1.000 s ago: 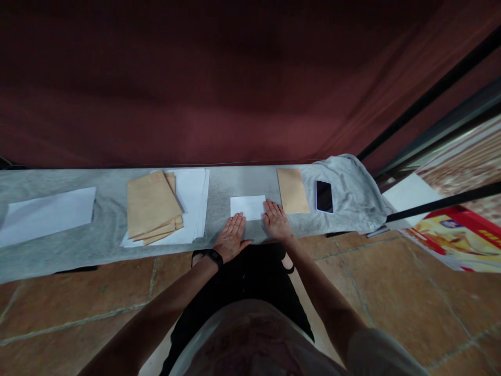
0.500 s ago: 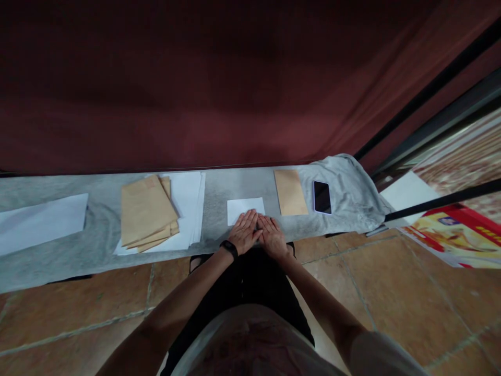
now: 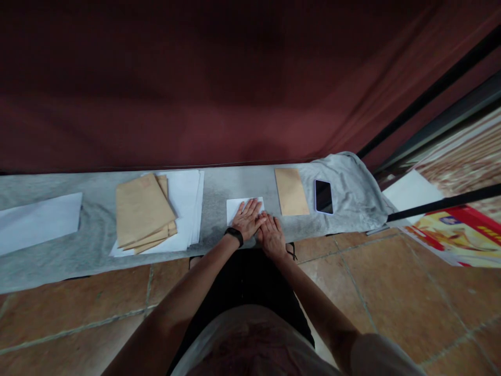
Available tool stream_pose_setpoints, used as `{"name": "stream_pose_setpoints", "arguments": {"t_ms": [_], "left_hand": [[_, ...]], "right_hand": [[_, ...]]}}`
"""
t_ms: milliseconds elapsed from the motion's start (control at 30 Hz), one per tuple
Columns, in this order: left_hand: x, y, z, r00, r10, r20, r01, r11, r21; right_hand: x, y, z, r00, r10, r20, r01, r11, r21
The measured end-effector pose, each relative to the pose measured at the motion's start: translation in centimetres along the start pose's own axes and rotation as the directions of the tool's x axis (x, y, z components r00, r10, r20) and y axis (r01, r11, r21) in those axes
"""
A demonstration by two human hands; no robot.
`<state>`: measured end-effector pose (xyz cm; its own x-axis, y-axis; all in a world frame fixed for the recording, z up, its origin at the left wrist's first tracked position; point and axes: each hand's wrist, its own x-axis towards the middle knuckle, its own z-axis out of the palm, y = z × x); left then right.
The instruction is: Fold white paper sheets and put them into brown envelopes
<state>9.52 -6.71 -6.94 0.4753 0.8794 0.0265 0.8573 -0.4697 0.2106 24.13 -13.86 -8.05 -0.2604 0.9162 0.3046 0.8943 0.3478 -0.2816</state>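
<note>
A small white piece of paper, apparently folded (image 3: 235,207), lies on the grey cloth in front of me. My left hand (image 3: 247,220), with a dark band on its wrist, rests flat on this paper with the fingers spread. Beside it, my right hand (image 3: 272,235) lies at the paper's lower right corner, fingers extended and touching the left thumb. Just right of the paper is a brown envelope (image 3: 291,191). A stack of brown envelopes (image 3: 144,209) sits on white sheets (image 3: 188,196) to the left.
The grey cloth (image 3: 219,180) covers a narrow bench along a dark red hanging (image 3: 235,130). A phone (image 3: 323,197) lies near its right end, and a long white sheet (image 3: 39,219) at the far left. Black bars (image 3: 442,202) and a printed box (image 3: 457,230) stand right.
My left hand has slid a little up and right over the paper. My right hand has shifted slightly down, toward the paper's corner.
</note>
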Motion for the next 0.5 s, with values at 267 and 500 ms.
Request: {"name": "stream_pose_setpoints", "arguments": {"t_ms": [267, 500], "left_hand": [[-1.4, -1.3, -0.1, 0.983, -0.171, -0.062, 0.173, 0.985, 0.02], [-2.9, -2.7, 0.0, 0.967, -0.247, -0.06, 0.249, 0.968, 0.023]], "right_hand": [[0.3, -0.3, -0.2, 0.999, 0.039, 0.023, -0.038, 0.999, -0.03], [1.1, 0.2, 0.0, 0.998, 0.061, 0.028, -0.06, 0.998, -0.021]]}}
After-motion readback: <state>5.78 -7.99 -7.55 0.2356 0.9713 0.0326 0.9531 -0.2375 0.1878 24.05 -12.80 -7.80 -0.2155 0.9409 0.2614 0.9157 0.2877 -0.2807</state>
